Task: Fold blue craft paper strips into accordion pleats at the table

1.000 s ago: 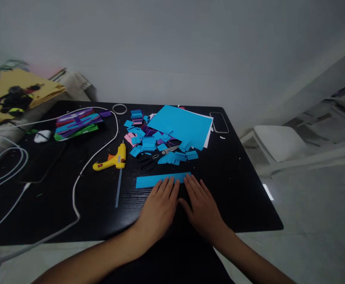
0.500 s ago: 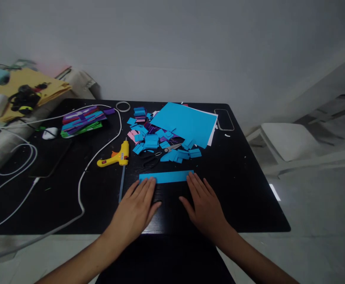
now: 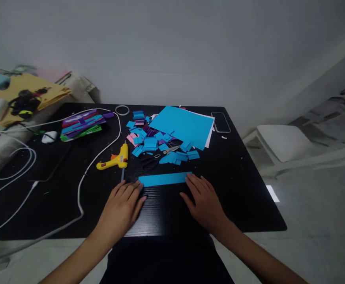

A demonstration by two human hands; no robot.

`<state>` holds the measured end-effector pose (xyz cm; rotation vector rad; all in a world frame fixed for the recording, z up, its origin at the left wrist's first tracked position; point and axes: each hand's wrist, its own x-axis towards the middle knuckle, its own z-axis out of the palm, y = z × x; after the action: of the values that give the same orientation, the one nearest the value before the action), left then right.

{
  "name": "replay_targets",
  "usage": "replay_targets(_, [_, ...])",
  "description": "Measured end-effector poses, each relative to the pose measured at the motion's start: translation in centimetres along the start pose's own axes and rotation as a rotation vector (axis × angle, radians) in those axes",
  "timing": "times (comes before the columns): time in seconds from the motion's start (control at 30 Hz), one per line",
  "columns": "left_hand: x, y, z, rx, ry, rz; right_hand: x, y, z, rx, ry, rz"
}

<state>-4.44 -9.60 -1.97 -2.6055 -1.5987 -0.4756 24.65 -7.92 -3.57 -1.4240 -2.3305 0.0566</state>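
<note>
A long strip of blue paper (image 3: 163,180) lies flat on the black table (image 3: 157,209) in front of me. At its left end is my left hand (image 3: 121,205), palm down with the fingers out, the fingertips at the strip's corner and over the glue stick. My right hand (image 3: 203,199) lies flat too, its fingertips resting on the strip's right end. Just beyond the left hand sits a yellow glue gun (image 3: 115,158) with a glue stick (image 3: 122,174) in its back. Scissors (image 3: 151,161) with black handles lie behind the strip, partly among small folded blue papers (image 3: 177,156).
A large blue sheet (image 3: 181,125) covers part of the paper pile. Behind it on the right is a phone (image 3: 220,122). Bundled coloured paper (image 3: 82,125), a tape ring (image 3: 122,110) and a white cable (image 3: 80,189) are on the left. A white chair (image 3: 282,142) stands at right.
My left hand has slid left along the strip to its end, uncovering more of the strip. The right hand stays on the other end. The view has shifted slightly.
</note>
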Motion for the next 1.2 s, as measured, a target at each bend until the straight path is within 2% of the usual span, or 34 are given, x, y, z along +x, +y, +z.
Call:
replay_targets(0.1, [0.8,-0.9,0.1,-0.077,-0.013,-0.014,1.3,1.1,-0.4,0.036,-0.001,-0.059])
replay_targets(0.23, [1.7,-1.6,0.0,-0.166,-0.024,-0.029,2.7,2.2,-1.1,0.081,-0.077,-0.186])
replay_targets(0.47, [2.2,-1.7,0.4,-0.236,-0.040,-0.014,3.1,2.7,-1.2,0.043,-0.117,-0.330])
replay_targets(0.57, [2.5,-2.1,0.1,-0.313,-0.027,-0.043,3.4,2.6,-1.5,0.089,-0.144,-0.279])
replay_targets(0.67, [3.1,-2.6,-0.8,-0.523,-0.025,-0.135,4.0,2.2,-2.8,0.324,-0.183,-0.101])
replay_targets(0.73, [3.6,-2.8,-1.6,-0.741,-0.033,-0.287,4.3,2.0,-4.1,0.571,-0.315,0.074])
replay_targets(0.77, [3.9,-2.9,-1.9,-0.848,-0.036,-0.397,4.5,1.8,-4.7,0.693,-0.434,0.119])
replay_targets(0.87, [5.2,-2.5,-2.2,-1.180,-0.045,-0.574,5.2,1.2,-5.6,1.021,-0.819,0.094])
replay_targets(0.9, [5.8,-2.3,-2.1,-1.265,-0.071,-0.595,5.5,0.9,-5.5,1.094,-0.835,0.112])
replay_targets(0.97, [7.3,-1.8,-1.9,-1.384,-0.114,-0.596,6.4,0.2,-4.7,1.207,-0.774,0.236])
replay_targets(1.0, [8.1,-1.6,-1.7,-1.416,-0.163,-0.565,7.0,-0.2,-4.1,1.264,-0.684,0.302])
replay_targets(1.07, [9.8,-1.2,-1.3,-1.435,-0.237,-0.479,8.2,-0.7,-2.8,1.354,-0.564,0.349])
replay_targets(1.2, [11.9,-1.1,-0.2,-1.429,-0.319,-0.339,10.1,-0.7,-0.8,1.432,-0.422,0.412])
